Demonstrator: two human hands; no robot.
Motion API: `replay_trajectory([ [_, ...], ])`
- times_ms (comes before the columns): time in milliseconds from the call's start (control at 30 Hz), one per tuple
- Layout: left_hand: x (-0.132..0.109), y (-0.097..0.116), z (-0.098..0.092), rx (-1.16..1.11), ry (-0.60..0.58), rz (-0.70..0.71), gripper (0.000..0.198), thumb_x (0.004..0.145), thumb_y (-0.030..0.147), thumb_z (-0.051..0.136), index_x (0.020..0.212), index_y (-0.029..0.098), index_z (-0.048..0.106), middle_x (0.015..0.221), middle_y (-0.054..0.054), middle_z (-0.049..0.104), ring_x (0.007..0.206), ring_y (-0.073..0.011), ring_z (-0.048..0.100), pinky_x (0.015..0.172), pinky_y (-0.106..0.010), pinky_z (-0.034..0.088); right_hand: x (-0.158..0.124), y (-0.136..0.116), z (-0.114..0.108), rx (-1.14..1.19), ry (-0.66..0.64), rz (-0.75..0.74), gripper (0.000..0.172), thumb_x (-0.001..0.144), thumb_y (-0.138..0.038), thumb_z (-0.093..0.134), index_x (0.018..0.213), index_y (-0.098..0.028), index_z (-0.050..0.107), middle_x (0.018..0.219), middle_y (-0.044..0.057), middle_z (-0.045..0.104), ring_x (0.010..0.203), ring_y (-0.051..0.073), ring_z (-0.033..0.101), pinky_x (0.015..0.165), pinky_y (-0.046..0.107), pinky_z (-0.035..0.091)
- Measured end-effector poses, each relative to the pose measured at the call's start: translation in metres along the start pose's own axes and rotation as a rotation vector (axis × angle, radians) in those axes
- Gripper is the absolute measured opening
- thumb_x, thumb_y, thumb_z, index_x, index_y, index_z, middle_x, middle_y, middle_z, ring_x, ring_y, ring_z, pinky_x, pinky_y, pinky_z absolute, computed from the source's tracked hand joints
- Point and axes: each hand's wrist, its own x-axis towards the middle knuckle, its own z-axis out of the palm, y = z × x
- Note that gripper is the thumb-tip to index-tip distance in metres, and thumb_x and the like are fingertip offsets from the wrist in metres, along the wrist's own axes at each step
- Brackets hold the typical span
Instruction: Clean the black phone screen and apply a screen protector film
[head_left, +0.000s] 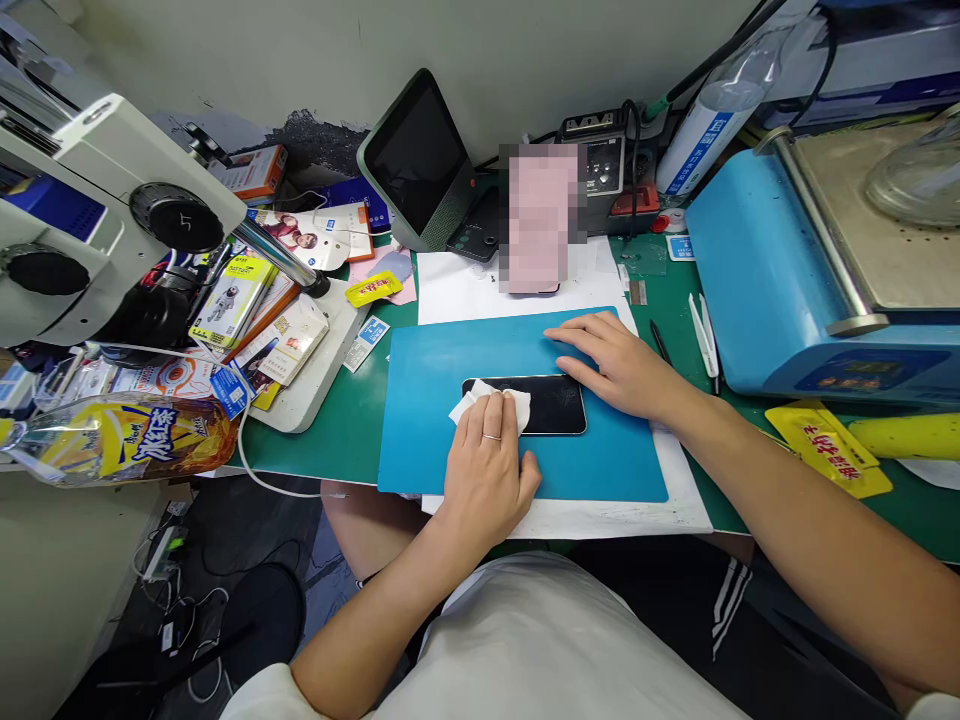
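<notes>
A smartphone with a dark screen lies face up and sideways on a blue mat. Over its left end is a crumpled white tissue. My left hand, a ring on one finger, holds the tissue down against the screen with its fingers together. Just beyond the phone's right end, my right hand rests over the mat, fingers stretched out and apart, holding nothing. The part of the phone under the tissue and left fingers is hidden.
A microscope and a drink bottle crowd the left. Behind the mat are a tilted screen device and a pink, blurred-out object. Tweezers lie beside a blue machine on the right.
</notes>
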Motion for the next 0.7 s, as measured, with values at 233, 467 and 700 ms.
replay_trajectory([
  [233, 0.0023, -0.0002, -0.002, 0.016, -0.011, 0.007, 0.058, 0.097, 0.025, 0.047, 0.148, 0.0, 0.037, 0.142, -0.025, 0.052, 0.136, -0.0358, 0.049, 0.114, -0.053, 0.042, 0.0007, 0.0, 0.0002, -0.001, -0.003, -0.004, 0.044, 0.102, -0.04, 0.045, 0.14, -0.024, 0.061, 0.127, 0.015, 0.064, 0.12, 0.036, 0.055, 0.099, 0.058, 0.048],
  [467, 0.004, -0.0008, -0.0003, 0.011, 0.0, 0.0, 0.058, 0.095, 0.025, 0.049, 0.146, -0.003, 0.041, 0.141, -0.026, 0.053, 0.134, -0.0365, 0.051, 0.115, -0.051, 0.041, 0.0005, 0.0001, -0.0001, 0.0, -0.004, -0.002, 0.044, 0.102, -0.04, 0.045, 0.139, -0.022, 0.062, 0.127, 0.016, 0.065, 0.12, 0.035, 0.055, 0.1, 0.056, 0.048],
  [700, 0.0054, -0.0008, 0.0004, 0.006, -0.005, -0.01, 0.058, 0.095, 0.024, 0.048, 0.146, -0.001, 0.039, 0.142, -0.026, 0.053, 0.134, -0.0371, 0.051, 0.113, -0.053, 0.043, -0.0001, 0.001, 0.0008, -0.008, 0.002, -0.008, 0.044, 0.102, -0.04, 0.045, 0.139, -0.023, 0.062, 0.126, 0.015, 0.065, 0.12, 0.035, 0.055, 0.099, 0.056, 0.049],
])
